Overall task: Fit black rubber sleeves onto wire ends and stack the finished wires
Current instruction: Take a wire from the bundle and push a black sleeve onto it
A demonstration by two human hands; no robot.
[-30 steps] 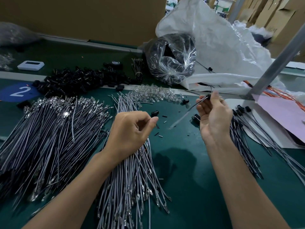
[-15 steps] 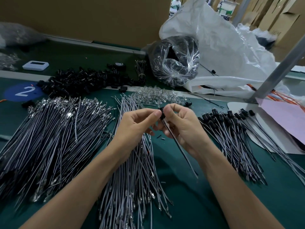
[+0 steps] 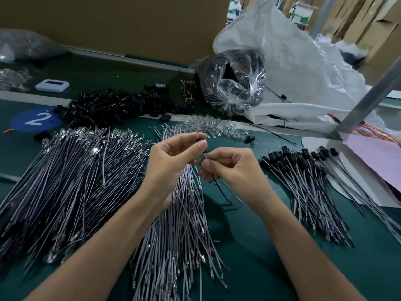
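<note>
Both hands meet above the middle bundle of grey wires (image 3: 184,213). My left hand (image 3: 173,161) pinches a small black rubber sleeve (image 3: 200,139) between thumb and forefinger. My right hand (image 3: 234,170) pinches a thin wire (image 3: 219,190) just below its upper end, and the wire hangs down to the green table (image 3: 249,246). Sleeve and wire end are close together; whether they touch is unclear. To the right lies a stack of finished wires (image 3: 303,177) with black sleeves on their far ends. A large heap of bare grey wires (image 3: 65,181) lies at the left.
A pile of black sleeves (image 3: 112,107) sits at the back left, next to a blue "2" disc (image 3: 34,120). Small clear parts (image 3: 206,127) lie behind my hands. A plastic bag of black parts (image 3: 234,83), white sacking (image 3: 303,72) and a metal post (image 3: 368,98) stand at the back right.
My right hand has come in from the right with the wire and met my left hand at the centre. Since then my right hand's grip has slid down the wire below the sleeve.
</note>
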